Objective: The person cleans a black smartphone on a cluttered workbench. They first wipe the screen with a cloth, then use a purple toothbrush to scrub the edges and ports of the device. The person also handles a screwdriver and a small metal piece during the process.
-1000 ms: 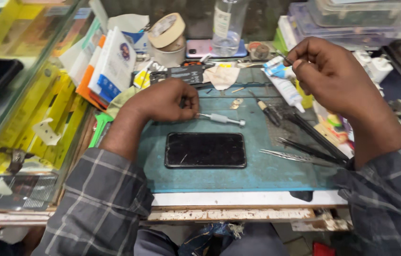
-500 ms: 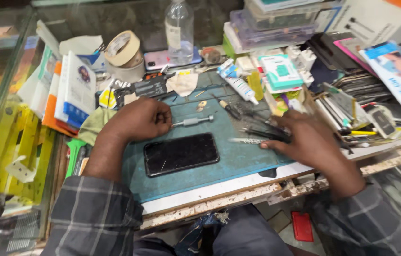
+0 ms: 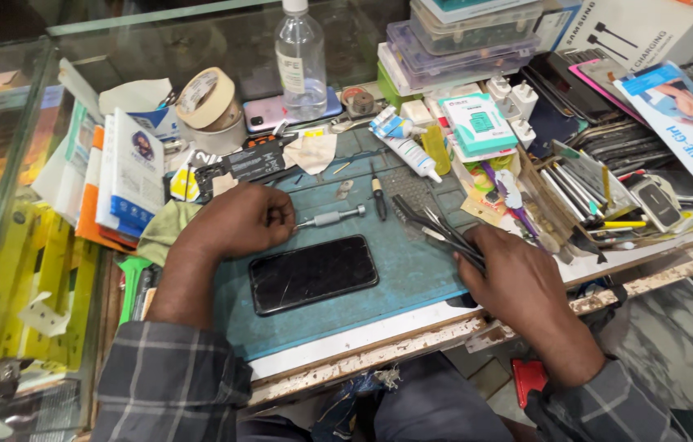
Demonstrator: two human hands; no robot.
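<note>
Smartphone lying face-up, dark-screened, on teal mat; left hand resting curled above it, fingertips pinching silver screwdriver; right hand lying palm-down at mat's edge, fingers closing over dark tweezers.

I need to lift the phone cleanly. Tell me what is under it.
The black phone lies flat, screen up, on the teal work mat. Only mat shows around its edges; anything trapped beneath the phone is hidden.
</note>
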